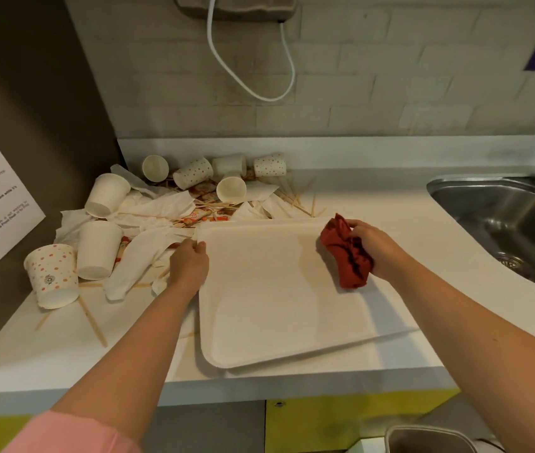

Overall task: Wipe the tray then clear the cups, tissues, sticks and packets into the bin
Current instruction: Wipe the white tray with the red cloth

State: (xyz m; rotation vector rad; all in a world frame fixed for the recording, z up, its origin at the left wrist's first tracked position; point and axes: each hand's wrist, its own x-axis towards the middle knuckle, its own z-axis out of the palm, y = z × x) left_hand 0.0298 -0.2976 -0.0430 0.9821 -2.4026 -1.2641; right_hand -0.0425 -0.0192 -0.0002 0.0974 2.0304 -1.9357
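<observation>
Now, from the head view, we look down on a pale cream tray (276, 305), rectangular with rounded corners and a low raised rim. Its surface is bare and faintly stained with a brownish film near the middle. It lies on the white counter (374, 201), close to the near edge, with its long sides running away from us.

Our left hand (189, 266) grips the tray's left rim near the far corner, thumb on top and fingers curled at the edge. Our right hand (374, 250) is clenched around a crumpled red cloth (344, 253), which hangs below the fist and touches the tray's far right part. So the tray sits between our two hands, held on one side and met by the cloth on the other.

Left of and behind the tray lies the litter. Paper cups (106, 194), some plain and some dotted, are tipped on their sides or stand mouth down. White tissues (168, 204) are crumpled among them, thin wooden sticks (93, 322) are scattered across the counter, and orange packets (201, 217) lie just beyond the tray's far rim.

A steel sink (504, 223) is set into the counter at the right. The rim of a bin (429, 439) shows below the counter's near edge.
</observation>
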